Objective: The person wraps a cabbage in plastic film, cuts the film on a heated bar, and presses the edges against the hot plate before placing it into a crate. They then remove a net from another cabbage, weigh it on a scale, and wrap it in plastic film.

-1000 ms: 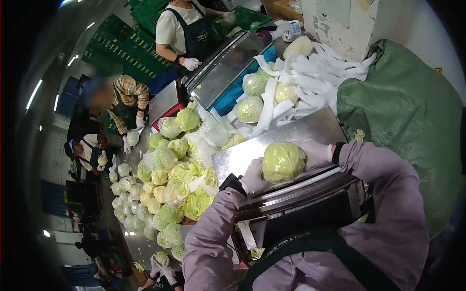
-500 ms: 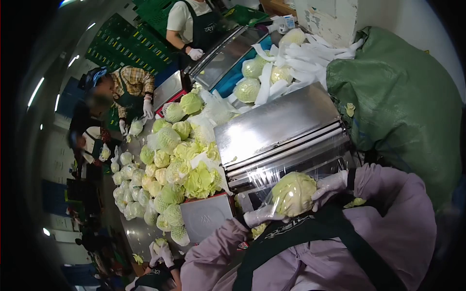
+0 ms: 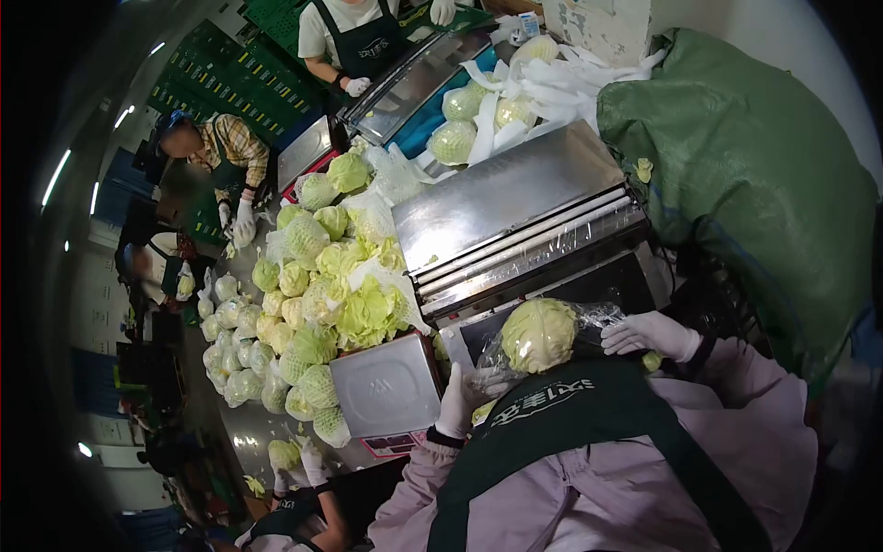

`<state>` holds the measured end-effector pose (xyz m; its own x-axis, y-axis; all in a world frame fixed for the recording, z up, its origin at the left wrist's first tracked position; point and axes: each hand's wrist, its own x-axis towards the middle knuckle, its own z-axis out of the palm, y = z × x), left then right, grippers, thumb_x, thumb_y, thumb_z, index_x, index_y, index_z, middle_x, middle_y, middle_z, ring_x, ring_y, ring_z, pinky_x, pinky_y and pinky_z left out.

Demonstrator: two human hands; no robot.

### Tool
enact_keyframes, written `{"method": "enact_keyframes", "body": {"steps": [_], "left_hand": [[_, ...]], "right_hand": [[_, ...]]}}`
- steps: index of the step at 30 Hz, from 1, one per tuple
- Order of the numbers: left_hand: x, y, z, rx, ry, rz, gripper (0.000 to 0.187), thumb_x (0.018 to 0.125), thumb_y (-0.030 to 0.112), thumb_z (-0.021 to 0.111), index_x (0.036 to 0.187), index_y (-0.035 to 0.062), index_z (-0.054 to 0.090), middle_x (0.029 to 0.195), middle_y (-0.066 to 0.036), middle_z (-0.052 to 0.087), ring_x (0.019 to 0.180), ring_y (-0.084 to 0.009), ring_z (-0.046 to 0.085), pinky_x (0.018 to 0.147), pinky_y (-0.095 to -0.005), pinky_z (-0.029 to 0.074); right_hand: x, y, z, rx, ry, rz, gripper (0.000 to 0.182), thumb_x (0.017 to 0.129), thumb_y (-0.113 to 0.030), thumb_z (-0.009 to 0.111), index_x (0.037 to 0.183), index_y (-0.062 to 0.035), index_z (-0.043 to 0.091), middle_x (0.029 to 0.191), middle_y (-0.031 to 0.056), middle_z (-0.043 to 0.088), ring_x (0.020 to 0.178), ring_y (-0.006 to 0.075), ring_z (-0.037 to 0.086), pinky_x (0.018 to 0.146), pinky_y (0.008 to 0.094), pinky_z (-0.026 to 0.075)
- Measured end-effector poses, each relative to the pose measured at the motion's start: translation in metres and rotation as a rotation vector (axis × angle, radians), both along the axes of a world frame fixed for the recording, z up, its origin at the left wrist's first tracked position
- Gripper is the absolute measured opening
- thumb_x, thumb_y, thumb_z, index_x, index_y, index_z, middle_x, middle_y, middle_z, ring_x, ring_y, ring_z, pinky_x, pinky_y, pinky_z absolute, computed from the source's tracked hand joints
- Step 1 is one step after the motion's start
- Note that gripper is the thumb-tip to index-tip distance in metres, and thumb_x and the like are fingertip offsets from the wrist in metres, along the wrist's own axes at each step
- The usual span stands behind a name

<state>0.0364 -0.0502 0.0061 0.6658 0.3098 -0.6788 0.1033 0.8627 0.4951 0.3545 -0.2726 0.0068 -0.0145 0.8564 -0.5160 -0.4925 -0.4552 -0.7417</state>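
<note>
A pale green cabbage [image 3: 538,336] in clear plastic film [image 3: 593,316] is in front of my apron, at the near edge of the metal wrapping machine [image 3: 515,207]. My left hand [image 3: 464,397], in a white glove, is at the cabbage's lower left, its thumb raised and its other fingers in the film. On the right, my gloved right hand [image 3: 651,336] has its fingers at the gathered end of the film, apart from the cabbage. Film partly covers the left fingertips.
Left of the machine lie a heap of cabbages [image 3: 303,276], many in foam nets, and a metal scale [image 3: 386,385]. A large green sack [image 3: 736,166] stands at right. Co-workers are across the table [image 3: 271,432] and at lower left; green crates [image 3: 225,83] are stacked behind.
My right hand has come off the cabbage and moved right, drawing the film end out. My left hand has turned upward beside the cabbage. The view has shifted slightly.
</note>
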Motion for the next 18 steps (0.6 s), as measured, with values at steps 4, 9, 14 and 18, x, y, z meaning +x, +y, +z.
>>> {"method": "enact_keyframes", "body": {"steps": [4, 9, 14, 18], "left_hand": [[-0.014, -0.020, -0.039, 0.875, 0.249, -0.283, 0.035, 0.100, 0.032, 0.044, 0.096, 0.0033, 0.063, 0.084, -0.005, 0.066, 0.078, -0.0138, 0.060, 0.073, -0.0256, 0.046], [-0.004, -0.020, -0.040, 0.310, 0.091, 0.402, 0.036, 0.100, 0.030, 0.043, 0.069, 0.0123, 0.046, 0.059, 0.000, 0.045, 0.050, -0.0122, 0.041, 0.051, -0.0286, 0.036], [-0.033, -0.028, -0.126, 0.113, 0.353, 0.218, 0.013, 0.083, 0.016, 0.053, 0.071, 0.0108, 0.054, 0.063, -0.002, 0.050, 0.053, -0.0159, 0.050, 0.044, -0.0292, 0.038], [-0.022, -0.030, -0.148, 1.186, 0.365, -0.635, 0.024, 0.088, 0.025, 0.056, 0.080, 0.0050, 0.066, 0.073, -0.009, 0.063, 0.067, -0.0224, 0.061, 0.061, -0.0331, 0.048]], "right_hand": [[-0.041, 0.004, 0.004, 0.090, -0.439, -0.270, 0.027, 0.098, -0.019, 0.050, 0.106, 0.0035, 0.062, 0.089, 0.0114, 0.067, 0.080, 0.0151, 0.066, 0.072, 0.0243, 0.052], [-0.018, -0.006, -0.023, -0.082, -0.242, -0.722, 0.032, 0.099, -0.026, 0.046, 0.082, -0.0027, 0.059, 0.059, 0.0006, 0.053, 0.044, 0.0086, 0.049, 0.042, 0.0204, 0.038], [-0.036, -0.038, -0.121, -0.430, 0.036, -0.375, 0.023, 0.089, -0.022, 0.053, 0.075, -0.0041, 0.055, 0.048, -0.0008, 0.041, 0.035, 0.0105, 0.036, 0.035, 0.0262, 0.026], [-0.056, -0.008, -0.248, -0.541, 0.346, -0.038, 0.021, 0.092, -0.026, 0.051, 0.088, -0.0069, 0.059, 0.061, 0.0031, 0.054, 0.048, 0.0190, 0.050, 0.045, 0.0342, 0.042]]}}
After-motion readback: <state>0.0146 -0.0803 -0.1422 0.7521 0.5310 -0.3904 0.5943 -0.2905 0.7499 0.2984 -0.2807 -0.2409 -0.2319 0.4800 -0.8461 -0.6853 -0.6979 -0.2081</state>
